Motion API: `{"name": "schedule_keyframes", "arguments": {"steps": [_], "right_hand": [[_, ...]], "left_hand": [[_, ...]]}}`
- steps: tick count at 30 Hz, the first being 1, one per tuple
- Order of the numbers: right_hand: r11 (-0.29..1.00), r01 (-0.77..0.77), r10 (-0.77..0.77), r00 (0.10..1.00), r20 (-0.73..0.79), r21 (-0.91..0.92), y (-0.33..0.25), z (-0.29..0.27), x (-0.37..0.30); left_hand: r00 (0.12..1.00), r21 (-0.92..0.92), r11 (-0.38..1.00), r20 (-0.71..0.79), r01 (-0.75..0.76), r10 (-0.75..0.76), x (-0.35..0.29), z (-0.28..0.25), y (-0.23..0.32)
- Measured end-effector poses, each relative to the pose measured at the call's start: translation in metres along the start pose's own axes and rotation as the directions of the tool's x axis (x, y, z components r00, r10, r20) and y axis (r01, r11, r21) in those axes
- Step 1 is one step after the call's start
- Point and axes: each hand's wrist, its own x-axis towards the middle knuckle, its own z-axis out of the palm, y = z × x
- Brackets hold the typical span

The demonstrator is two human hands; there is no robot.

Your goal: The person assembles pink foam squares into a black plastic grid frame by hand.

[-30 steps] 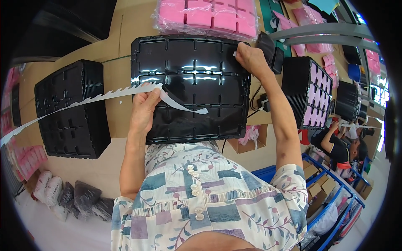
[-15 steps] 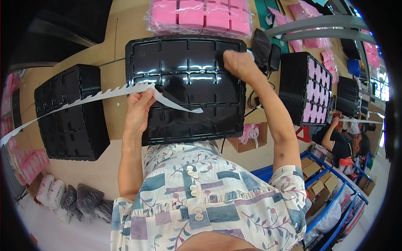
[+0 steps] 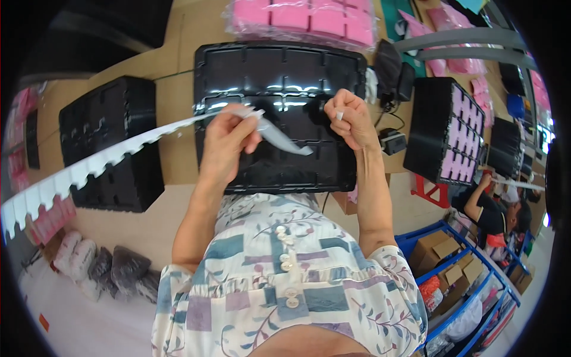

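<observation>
My left hand [image 3: 227,140] pinches a long white strip [image 3: 77,169] with a notched edge. One end sweeps out to the far left; a short tail hangs past my fingers over a shiny black plastic tray [image 3: 279,169]. Over the tray's right side, my right hand [image 3: 351,122] is raised with its fingers curled. A small white tab [image 3: 339,116] shows at those fingers. The tray lies straight in front of me, its surface moulded with grooves in a grid.
Stacked black trays [image 3: 110,143] stand at the left. Another stack [image 3: 425,128], with pink pieces in its side, is at the right. A bag of pink foam blocks [image 3: 303,21] lies behind the tray. Blue shelving [image 3: 464,262] holds cartons, and a co-worker [image 3: 491,208] is farther right.
My right hand has drawn back from the tray's upper right, turned, and now shows a small white tab. My left hand has moved right with the strip, whose long end swings nearer.
</observation>
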Motion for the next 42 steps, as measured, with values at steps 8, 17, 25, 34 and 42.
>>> {"name": "schedule_keyframes", "arguments": {"steps": [8, 17, 25, 34, 42], "right_hand": [[0.467, 0.238, -0.289, 0.951, 0.107, -0.852, 0.033, 0.107, 0.037], [-0.106, 0.35, -0.489, 0.796, 0.355, -0.931, 0.061, 0.148, 0.022], [0.173, 0.327, -0.515, 0.834, 0.197, -0.929, 0.037, 0.13, -0.041], [0.215, -0.162, 0.05, 0.987, -0.155, -0.963, -0.011, 0.004, -0.116], [-0.385, 0.072, -0.182, 0.971, 0.152, -0.92, 0.033, -0.011, -0.118]], "left_hand": [[1.0, 0.111, 0.994, -0.004, -0.022, 0.023, -0.009, -0.002, 0.008], [0.996, 0.062, 0.998, 0.086, 0.003, -0.008, -0.027, -0.02, 0.018], [0.995, 0.053, 0.998, 0.094, 0.033, -0.038, -0.041, -0.024, 0.002], [0.655, 0.456, 0.859, 0.579, 0.233, -0.485, -0.087, -0.043, 0.003], [0.81, 0.346, 0.937, 0.537, 0.042, -0.235, -0.091, -0.034, -0.018]]}}
